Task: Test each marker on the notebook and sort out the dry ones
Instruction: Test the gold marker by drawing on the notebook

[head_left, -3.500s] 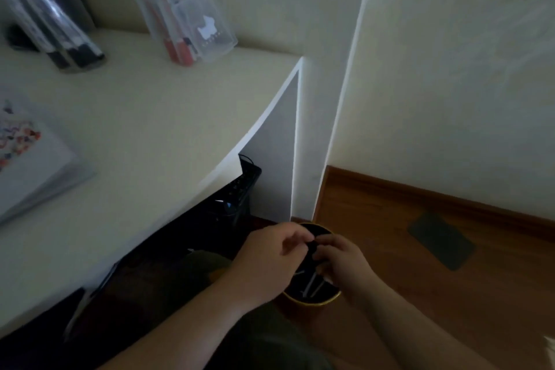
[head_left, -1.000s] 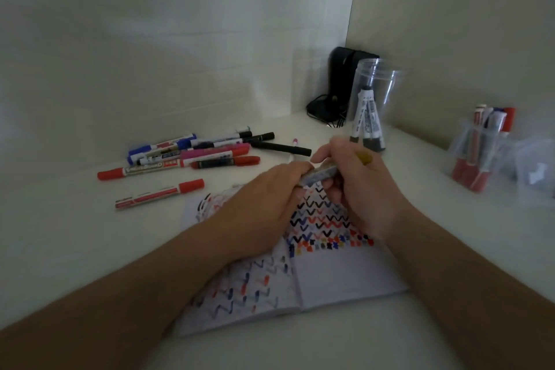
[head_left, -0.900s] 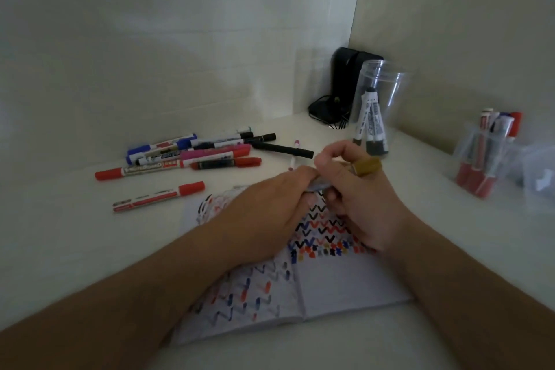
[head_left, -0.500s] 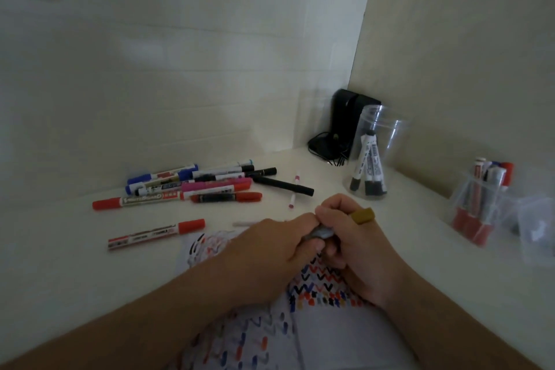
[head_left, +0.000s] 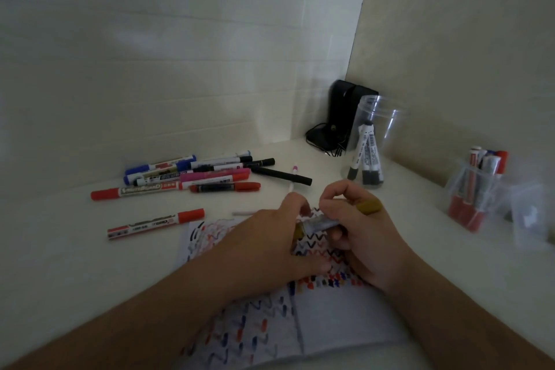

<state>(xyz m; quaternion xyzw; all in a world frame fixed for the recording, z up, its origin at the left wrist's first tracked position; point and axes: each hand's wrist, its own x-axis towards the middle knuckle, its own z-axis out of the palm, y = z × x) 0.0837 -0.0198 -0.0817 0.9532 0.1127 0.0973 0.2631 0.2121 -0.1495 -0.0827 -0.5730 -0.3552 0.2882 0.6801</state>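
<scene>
Marker (head_left: pixel 315 224), grey barrel with a gold/ochre end, is held between both hands just above the open notebook (head_left: pixel 336 321). Right hand (head_left: pixel 360 237) has fingers curled round the barrel, a gold cap-like piece (head_left: pixel 369 207) sticking out past its knuckles; left hand (head_left: pixel 270 237) pinches the other end, where a bit of gold shows. Looks like the uncapping step before a test stroke, but can't tell if the tip is exposed yet, it's hidden by the fingers. Notebook page under the hands is already full of coloured zigzags and dashes, blank area nearer the person. Next move likely needs the cap pulled clear, the tip brought down onto free paper and a short line drawn, then a call on wet or dry. Beyond the left hand: loose pile of markers (head_left: pixel 192 177) on the counter, presumably still to test. Beyond the right hand: clear jar (head_left: pixel 378 117) with a few black markers; further right, a clear holder (head_left: pixel 471 198) of red ones.
</scene>
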